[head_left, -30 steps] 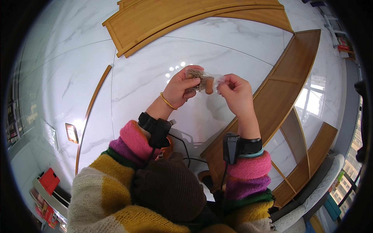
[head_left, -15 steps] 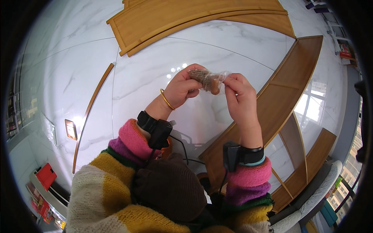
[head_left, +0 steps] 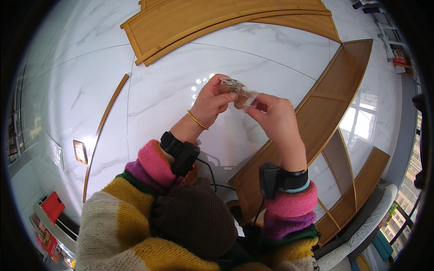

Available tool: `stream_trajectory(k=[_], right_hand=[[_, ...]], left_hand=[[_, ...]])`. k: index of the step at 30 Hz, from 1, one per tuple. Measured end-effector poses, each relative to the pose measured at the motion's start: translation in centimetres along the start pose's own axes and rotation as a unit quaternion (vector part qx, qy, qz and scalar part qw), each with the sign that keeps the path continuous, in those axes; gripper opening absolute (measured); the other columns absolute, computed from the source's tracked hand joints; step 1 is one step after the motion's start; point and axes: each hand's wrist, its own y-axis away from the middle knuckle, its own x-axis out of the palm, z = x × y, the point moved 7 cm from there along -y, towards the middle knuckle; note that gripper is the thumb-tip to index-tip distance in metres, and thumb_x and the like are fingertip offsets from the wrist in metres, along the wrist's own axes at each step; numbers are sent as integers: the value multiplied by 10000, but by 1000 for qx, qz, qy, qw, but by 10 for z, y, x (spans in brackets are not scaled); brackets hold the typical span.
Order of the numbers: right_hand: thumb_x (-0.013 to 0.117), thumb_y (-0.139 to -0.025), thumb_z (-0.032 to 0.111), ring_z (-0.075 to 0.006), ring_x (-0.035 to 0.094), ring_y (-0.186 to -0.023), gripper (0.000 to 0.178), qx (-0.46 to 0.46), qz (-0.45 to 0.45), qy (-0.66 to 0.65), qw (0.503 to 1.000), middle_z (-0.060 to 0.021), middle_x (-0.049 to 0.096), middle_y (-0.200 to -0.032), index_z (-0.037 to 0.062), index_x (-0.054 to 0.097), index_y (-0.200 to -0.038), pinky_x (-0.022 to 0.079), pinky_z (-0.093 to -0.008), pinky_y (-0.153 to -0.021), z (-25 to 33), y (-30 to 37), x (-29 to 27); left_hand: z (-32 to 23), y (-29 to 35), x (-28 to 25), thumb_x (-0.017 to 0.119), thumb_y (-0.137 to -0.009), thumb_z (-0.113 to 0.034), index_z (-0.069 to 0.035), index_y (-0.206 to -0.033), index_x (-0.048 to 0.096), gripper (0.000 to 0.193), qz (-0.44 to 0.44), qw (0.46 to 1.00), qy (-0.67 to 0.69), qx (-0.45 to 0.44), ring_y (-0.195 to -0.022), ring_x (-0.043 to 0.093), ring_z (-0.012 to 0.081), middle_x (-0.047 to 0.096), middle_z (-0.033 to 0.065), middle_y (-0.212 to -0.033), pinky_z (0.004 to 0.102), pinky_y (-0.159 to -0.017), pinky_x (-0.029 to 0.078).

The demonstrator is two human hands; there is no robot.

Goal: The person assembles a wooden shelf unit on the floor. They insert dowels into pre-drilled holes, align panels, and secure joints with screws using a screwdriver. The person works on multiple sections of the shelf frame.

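A small clear plastic bag [head_left: 239,92] is held up between my two hands, above the pale marble-look floor. Inside are several slim metallic pieces, likely screws, and a brown piece whose kind I cannot make out. My left hand [head_left: 213,100], with a gold bangle at the wrist, is closed on the bag's left end, thumb in front. The fingers of my right hand [head_left: 273,113] pinch the bag's right end. Black straps with small boxes circle both wrists.
Wooden panels [head_left: 226,22] lie stacked at the far side. A wooden shelf frame [head_left: 312,117] stretches along the right, close to my right forearm. A narrow wooden strip [head_left: 106,122] lies at left, beside a small framed card [head_left: 80,151]. A grey chair [head_left: 361,232] stands at lower right.
My right hand has moved slightly down and left, its pinch closer to my left hand. The bag has tilted and looks more bunched together. My left hand has barely moved.
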Motion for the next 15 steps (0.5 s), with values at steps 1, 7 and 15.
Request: stream_trajectory(k=[1, 7, 15], right_hand=[[650, -721, 104, -278, 579, -581, 121, 9, 1, 22, 1000, -125, 616, -671, 35, 631, -818, 468, -331, -563, -1, 0, 1], [647, -738, 113, -278, 588, -582, 128, 22, -1, -39, 999, -141, 611, -667, 16, 625, -820, 468, -330, -552, -4, 3, 6], [630, -766, 118, -246, 586, -564, 148, -48, -31, -62, 996, -146, 606, -659, 27, 646, -881, 462, -320, -543, 8, 4, 4]], left_hand=[[0, 0, -2, 578, -805, -1, -96, -1067, 453, 306, -12, 1000, 19, -1, -567, 396, 22, 576, 19, -896, 153, -418, 247], [-5, 0, -1, 570, -807, 19, -94, -1080, 463, 315, 15, 1000, -14, -1, -629, 447, 31, 573, 13, -911, 164, -444, 300], [-23, -1, -2, 622, -788, 14, -60, -1023, 506, 273, 20, 981, -157, 108, -822, 551, 65, 593, -2, -886, 213, -726, 446]])
